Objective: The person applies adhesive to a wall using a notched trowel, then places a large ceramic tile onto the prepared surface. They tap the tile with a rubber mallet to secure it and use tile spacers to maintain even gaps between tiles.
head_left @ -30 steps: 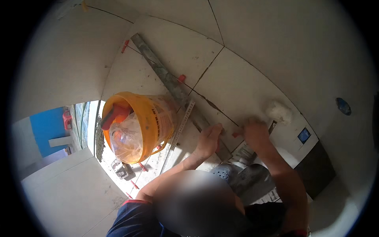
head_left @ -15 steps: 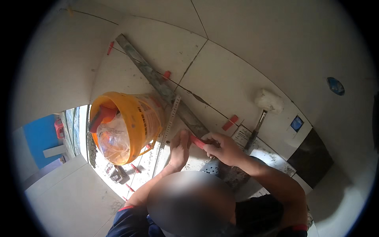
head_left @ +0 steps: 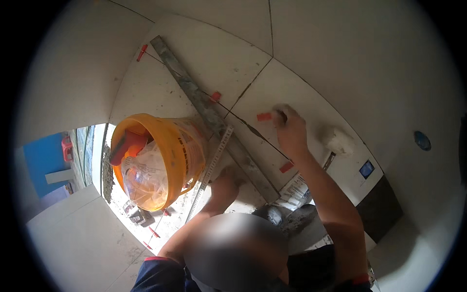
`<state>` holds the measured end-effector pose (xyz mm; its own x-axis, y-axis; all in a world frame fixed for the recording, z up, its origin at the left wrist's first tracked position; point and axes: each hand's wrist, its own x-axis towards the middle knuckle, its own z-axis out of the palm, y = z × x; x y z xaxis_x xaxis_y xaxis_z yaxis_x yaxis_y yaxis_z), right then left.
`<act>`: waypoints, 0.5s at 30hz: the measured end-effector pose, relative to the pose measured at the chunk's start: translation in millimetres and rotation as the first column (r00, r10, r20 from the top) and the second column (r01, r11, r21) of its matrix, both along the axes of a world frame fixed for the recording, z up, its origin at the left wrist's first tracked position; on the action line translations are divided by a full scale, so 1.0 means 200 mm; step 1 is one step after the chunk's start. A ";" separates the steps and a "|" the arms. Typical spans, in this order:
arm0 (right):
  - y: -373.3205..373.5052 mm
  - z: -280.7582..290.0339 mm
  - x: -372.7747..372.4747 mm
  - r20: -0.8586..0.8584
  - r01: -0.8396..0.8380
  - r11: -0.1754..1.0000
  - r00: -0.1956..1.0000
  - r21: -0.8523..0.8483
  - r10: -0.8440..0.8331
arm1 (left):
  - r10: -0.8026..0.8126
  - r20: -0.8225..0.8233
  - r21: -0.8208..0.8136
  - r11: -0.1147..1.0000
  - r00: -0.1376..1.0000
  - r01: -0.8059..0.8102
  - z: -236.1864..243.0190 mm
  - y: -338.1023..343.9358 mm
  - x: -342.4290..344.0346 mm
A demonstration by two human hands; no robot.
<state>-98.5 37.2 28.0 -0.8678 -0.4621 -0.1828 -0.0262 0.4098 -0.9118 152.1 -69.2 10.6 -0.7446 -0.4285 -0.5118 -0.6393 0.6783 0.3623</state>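
My right hand [head_left: 291,127] is stretched forward over the tiled surface, fingers pinched round a red tile-levelling wedge [head_left: 264,117]. The wedge is close to the dark joint between the pale tiles [head_left: 253,78]. Low beside a long grey straightedge [head_left: 206,112] is my left hand [head_left: 224,191]; its fingers are blurred and partly hidden. Between that hand and the bucket lies a white marked ruler [head_left: 210,170]. Other red wedges sit along the joint: one by the straightedge [head_left: 216,97] and one near my right forearm [head_left: 286,167].
A yellow bucket [head_left: 182,151] lies on its side at left, holding a clear plastic bag [head_left: 143,170] and a red-handled tool [head_left: 129,147]. A white-headed mallet [head_left: 339,142] rests at right. A square opening with blue inside [head_left: 367,169] is beyond it.
My right hand has moved forward and away from my left, carrying the red wedge. My left hand has let go of it and dropped slightly lower. The view has shifted a little.
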 end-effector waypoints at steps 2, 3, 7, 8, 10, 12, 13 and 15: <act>-0.10 -0.12 -0.09 -0.111 -0.016 0.995 0.993 0.101 0.027 | -0.001 0.102 -0.010 1.000 0.995 0.002 -0.02 0.01 -0.07; -0.15 -0.13 -0.08 -0.096 -0.047 0.993 0.994 0.111 0.058 | -0.021 0.073 -0.023 0.999 0.997 0.023 -0.03 0.00 -0.06; -0.31 -0.18 -0.01 -0.088 -0.142 0.981 0.984 0.134 0.154 | -0.011 0.075 -0.004 1.000 0.997 0.011 -0.10 -0.02 -0.01; -0.32 -0.19 0.01 -0.099 -0.158 0.978 0.980 0.136 0.172 | 0.015 0.105 0.018 1.000 0.994 -0.017 -0.12 -0.02 0.00; -0.32 -0.19 -0.02 -0.066 -0.206 0.960 0.973 0.188 0.222 | -0.044 0.060 -0.014 0.999 0.997 0.045 -0.08 -0.01 -0.02; -0.30 -0.19 -0.05 -0.065 -0.250 0.945 0.961 0.211 0.269 | -0.033 0.086 0.026 0.999 0.996 0.030 -0.01 0.00 -0.06; -0.29 -0.18 -0.06 -0.081 -0.269 0.940 0.953 0.210 0.291 | -0.075 0.093 0.076 0.995 0.993 0.068 0.03 -0.01 -0.08; -0.30 -0.16 -0.06 -0.091 -0.283 0.938 0.948 0.199 0.305 | -0.018 0.082 0.075 0.997 0.996 0.011 -0.02 -0.01 -0.05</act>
<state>-110.6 -22.4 -3.7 -0.7186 -0.6687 -0.1911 -0.2743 0.5250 -0.8057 141.2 -71.7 6.1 -0.7044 -0.3761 -0.6019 -0.6594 0.6607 0.3588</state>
